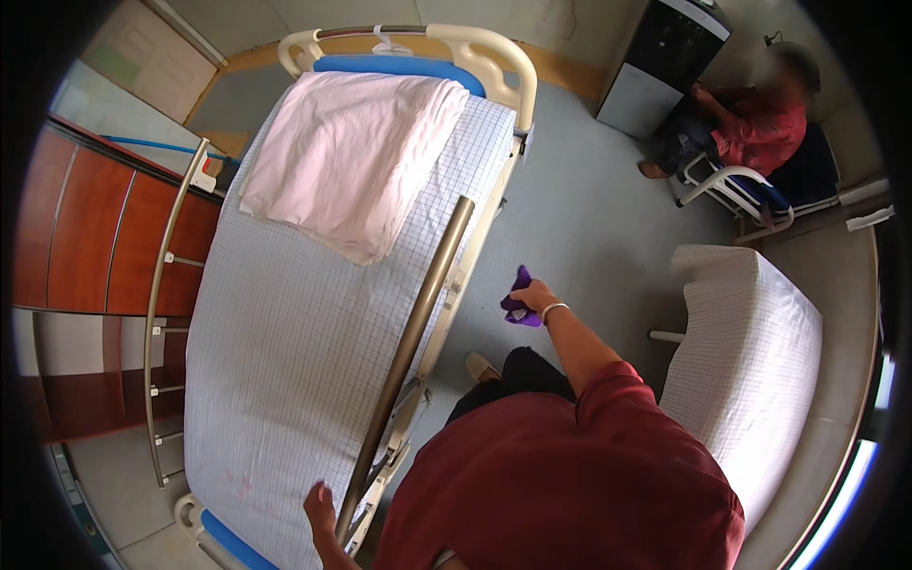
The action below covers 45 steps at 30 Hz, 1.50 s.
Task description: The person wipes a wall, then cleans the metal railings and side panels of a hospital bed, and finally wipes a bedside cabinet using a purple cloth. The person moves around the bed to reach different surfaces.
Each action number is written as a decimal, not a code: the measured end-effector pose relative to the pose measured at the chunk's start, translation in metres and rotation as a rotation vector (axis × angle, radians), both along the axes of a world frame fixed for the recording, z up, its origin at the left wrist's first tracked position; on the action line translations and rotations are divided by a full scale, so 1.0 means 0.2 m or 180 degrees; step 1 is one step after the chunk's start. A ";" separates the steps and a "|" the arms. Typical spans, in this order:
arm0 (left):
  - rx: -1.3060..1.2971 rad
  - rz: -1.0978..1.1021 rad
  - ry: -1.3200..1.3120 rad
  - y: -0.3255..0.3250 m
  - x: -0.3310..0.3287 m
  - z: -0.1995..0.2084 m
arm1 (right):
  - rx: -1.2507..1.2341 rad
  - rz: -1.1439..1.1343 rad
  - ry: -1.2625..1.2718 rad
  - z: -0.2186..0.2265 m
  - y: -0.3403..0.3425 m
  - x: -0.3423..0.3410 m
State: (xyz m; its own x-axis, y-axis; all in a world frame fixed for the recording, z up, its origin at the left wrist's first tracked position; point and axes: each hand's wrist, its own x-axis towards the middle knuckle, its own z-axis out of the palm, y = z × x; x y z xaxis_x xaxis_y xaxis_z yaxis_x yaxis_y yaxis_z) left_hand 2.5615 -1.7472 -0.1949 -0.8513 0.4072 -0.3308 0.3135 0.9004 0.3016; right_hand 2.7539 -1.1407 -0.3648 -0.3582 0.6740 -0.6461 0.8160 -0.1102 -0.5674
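Note:
My right hand (538,296) is closed around a bunched purple cloth (521,313), held out over the floor between the bed and a covered surface. Low in the view, my left hand (321,505) is beside the lower end of the raised metal bed rail (408,356), above the sheet. Its fingers look loosely bent and apart, with nothing visible in them. The hospital bed has a checked white sheet (285,332), and a folded pink blanket (356,157) lies at its far end.
A second metal rail (160,328) runs along the bed's left side, near red-brown cabinets (133,247). A person in red (760,133) sits on a chair at the far right, beside a black and grey water dispenser (660,66). At right stands a sheet-covered bed (736,351).

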 end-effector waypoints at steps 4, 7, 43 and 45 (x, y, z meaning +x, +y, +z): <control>0.0601 -0.0401 -0.0366 0.73 -0.04 0.14 | -0.0222 -0.0763 0.0084 -0.11 0.16 0.05; 0.1069 -0.0973 -0.0081 1.19 -0.05 0.14 | -0.0266 -0.0738 0.0259 -0.31 0.27 0.04; 0.0038 -0.1241 0.0941 2.03 0.10 -0.07 | 0.3174 0.4626 0.0942 -0.86 1.42 -0.66; -0.0003 -0.1234 0.0943 2.03 0.11 -0.07 | 0.2915 0.4371 0.0942 -0.87 1.38 -0.63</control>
